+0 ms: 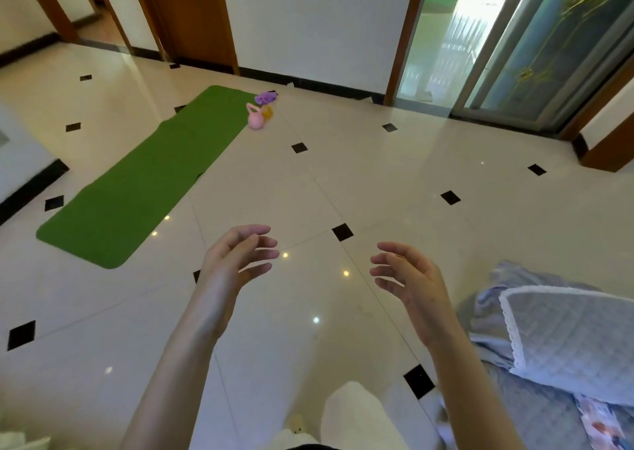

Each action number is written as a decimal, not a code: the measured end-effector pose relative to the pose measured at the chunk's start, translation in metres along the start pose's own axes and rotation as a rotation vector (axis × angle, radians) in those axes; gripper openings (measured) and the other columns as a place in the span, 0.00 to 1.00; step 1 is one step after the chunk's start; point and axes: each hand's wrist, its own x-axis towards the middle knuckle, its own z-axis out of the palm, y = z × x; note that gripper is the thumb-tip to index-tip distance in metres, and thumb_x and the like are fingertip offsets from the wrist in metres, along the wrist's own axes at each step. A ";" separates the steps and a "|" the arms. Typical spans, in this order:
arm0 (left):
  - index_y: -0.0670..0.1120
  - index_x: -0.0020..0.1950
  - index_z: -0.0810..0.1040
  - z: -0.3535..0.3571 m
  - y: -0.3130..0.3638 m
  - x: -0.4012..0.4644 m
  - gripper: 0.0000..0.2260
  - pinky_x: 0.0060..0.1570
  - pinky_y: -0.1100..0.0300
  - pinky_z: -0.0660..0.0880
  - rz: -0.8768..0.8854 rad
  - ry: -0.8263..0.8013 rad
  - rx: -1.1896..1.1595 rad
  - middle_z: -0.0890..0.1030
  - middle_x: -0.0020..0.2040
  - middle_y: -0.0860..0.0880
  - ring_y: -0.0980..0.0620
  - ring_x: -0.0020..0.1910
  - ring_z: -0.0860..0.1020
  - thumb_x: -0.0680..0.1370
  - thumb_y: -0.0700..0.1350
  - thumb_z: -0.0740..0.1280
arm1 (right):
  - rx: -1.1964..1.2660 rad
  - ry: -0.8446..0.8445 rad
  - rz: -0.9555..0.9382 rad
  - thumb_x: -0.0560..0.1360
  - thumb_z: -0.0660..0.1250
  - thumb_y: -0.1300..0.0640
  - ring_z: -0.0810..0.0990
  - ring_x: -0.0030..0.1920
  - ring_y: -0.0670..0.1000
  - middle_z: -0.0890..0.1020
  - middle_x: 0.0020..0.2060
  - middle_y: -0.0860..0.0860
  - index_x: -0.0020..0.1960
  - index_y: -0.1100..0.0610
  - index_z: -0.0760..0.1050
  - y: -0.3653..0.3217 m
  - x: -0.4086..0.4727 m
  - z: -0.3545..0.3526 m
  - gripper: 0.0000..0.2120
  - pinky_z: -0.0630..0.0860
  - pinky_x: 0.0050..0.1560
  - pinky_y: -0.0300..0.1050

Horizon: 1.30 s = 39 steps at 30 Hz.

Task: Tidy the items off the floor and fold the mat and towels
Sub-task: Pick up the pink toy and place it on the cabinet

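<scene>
- Left hand (236, 260) and right hand (408, 278): both raised over the bare floor (377, 182), fingers loosely spread, each grip wide and holding nothing.
- Green mat (137, 182): flat, unfolded, ahead-left, well apart from the hands.
- Pink kettlebell-like item (255, 117), purple thing (265, 97) and a small yellow one (268, 112) sit at the mat's far corner.
- Step, as judged: not started, person approaching.
- Next: walk to the mat, clear the items, then fold.
- Grey quilted bedding (566, 339) at right.

green mat (137, 178): unrolled, flat on floor | pink kettlebell (255, 118): beside far corner
</scene>
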 end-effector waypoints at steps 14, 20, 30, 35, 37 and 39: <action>0.43 0.51 0.77 0.080 0.012 0.230 0.10 0.42 0.62 0.79 -0.060 0.138 -0.077 0.80 0.45 0.46 0.49 0.45 0.81 0.81 0.40 0.56 | -0.046 -0.057 0.073 0.76 0.63 0.65 0.79 0.38 0.50 0.82 0.38 0.52 0.51 0.60 0.78 -0.064 0.257 -0.022 0.07 0.78 0.42 0.41; 0.43 0.52 0.77 0.104 0.021 0.312 0.11 0.45 0.59 0.79 -0.097 0.208 -0.133 0.82 0.44 0.46 0.48 0.44 0.82 0.81 0.41 0.55 | -0.081 -0.126 0.102 0.77 0.63 0.63 0.81 0.41 0.52 0.82 0.40 0.54 0.50 0.59 0.78 -0.099 0.362 -0.030 0.06 0.78 0.45 0.44; 0.42 0.53 0.77 0.104 0.032 0.466 0.13 0.49 0.54 0.78 -0.155 0.259 -0.212 0.83 0.44 0.45 0.48 0.45 0.82 0.81 0.43 0.54 | -0.064 -0.234 0.154 0.79 0.61 0.58 0.83 0.47 0.54 0.82 0.47 0.57 0.55 0.60 0.77 -0.120 0.528 0.012 0.10 0.80 0.46 0.44; 0.41 0.53 0.78 0.093 0.053 0.569 0.13 0.48 0.56 0.78 -0.154 0.257 -0.220 0.82 0.45 0.45 0.49 0.45 0.83 0.81 0.43 0.55 | -0.062 -0.249 0.161 0.79 0.60 0.57 0.83 0.49 0.55 0.82 0.48 0.58 0.57 0.60 0.76 -0.140 0.619 0.057 0.11 0.81 0.48 0.46; 0.41 0.52 0.78 0.086 0.066 0.610 0.13 0.46 0.57 0.79 -0.136 0.271 -0.232 0.82 0.45 0.45 0.49 0.44 0.83 0.81 0.43 0.55 | -0.046 -0.250 0.176 0.79 0.60 0.57 0.83 0.48 0.55 0.82 0.48 0.58 0.57 0.60 0.76 -0.149 0.653 0.075 0.11 0.80 0.47 0.47; 0.41 0.52 0.77 0.079 0.078 0.648 0.13 0.45 0.58 0.79 -0.124 0.278 -0.229 0.82 0.44 0.45 0.49 0.44 0.83 0.81 0.43 0.54 | -0.046 -0.252 0.189 0.79 0.60 0.58 0.82 0.48 0.55 0.82 0.48 0.58 0.57 0.60 0.76 -0.155 0.686 0.091 0.11 0.80 0.48 0.47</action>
